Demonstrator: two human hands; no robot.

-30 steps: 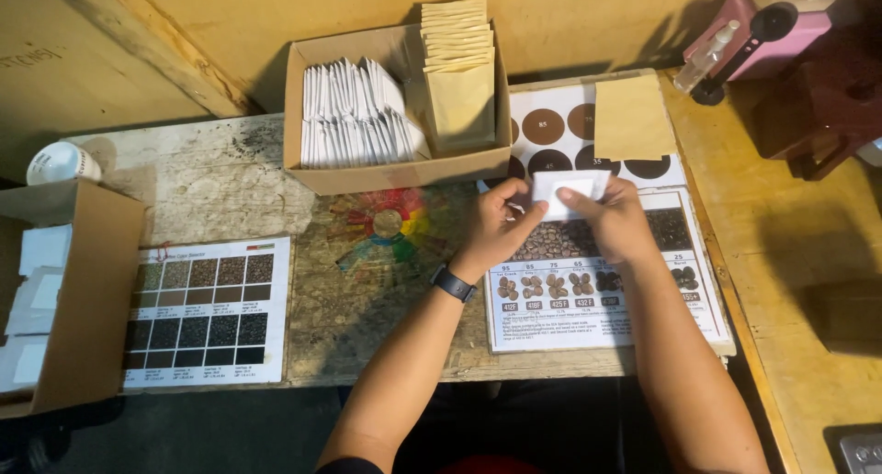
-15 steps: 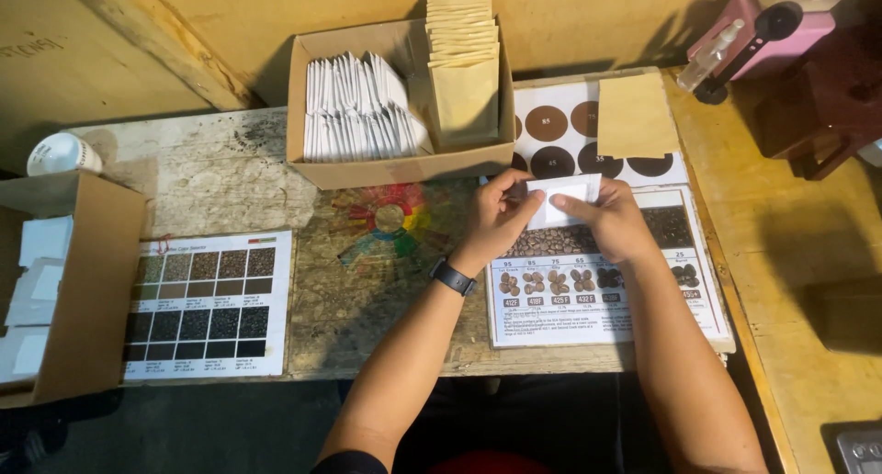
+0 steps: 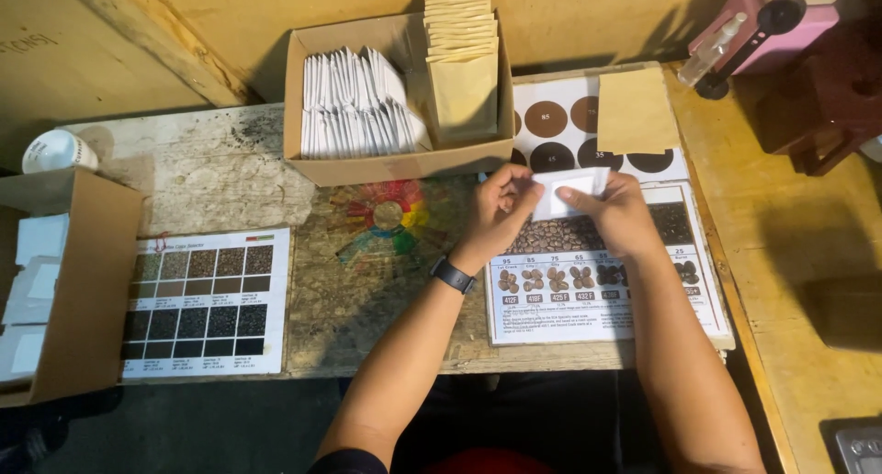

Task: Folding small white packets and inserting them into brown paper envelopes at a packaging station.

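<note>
Holding a small white paper packet point(image 3: 571, 189) between both hands, I have it raised just above the printed chart of roasted coffee beans point(image 3: 602, 281) that lies on the worn tabletop point(image 3: 220, 175). My left hand point(image 3: 501, 208) pinches the packet's left edge, fingers curled over it, and a dark watch point(image 3: 453, 275) sits on that wrist. My right hand point(image 3: 614, 212) grips the right side, with the thumb pressed flat across the white front. Both hands are clenched on the packet, neither one loose.

Just beyond my hands stands an open cardboard box point(image 3: 395, 166). Its left part is packed with upright white packets point(image 3: 354, 107) like the one I hold, and its right part carries a stack of tan paper pouches point(image 3: 462, 56) leaning against the wall. Behind my right hand a sheet of brown circles point(image 3: 551, 125) lies flat, and one loose tan pouch point(image 3: 634, 111) rests on its right edge.

Between my left forearm and the box, a round colour wheel point(image 3: 388, 217) is printed on the table. Further left lies a chart of dark colour squares point(image 3: 204, 299), and beside it a second cardboard box point(image 3: 78, 290) holding white packets. A white cup point(image 3: 57, 150) sits at the far left corner. A pink device point(image 3: 767, 28) stands at the upper right on the yellow wooden surface point(image 3: 781, 244).
</note>
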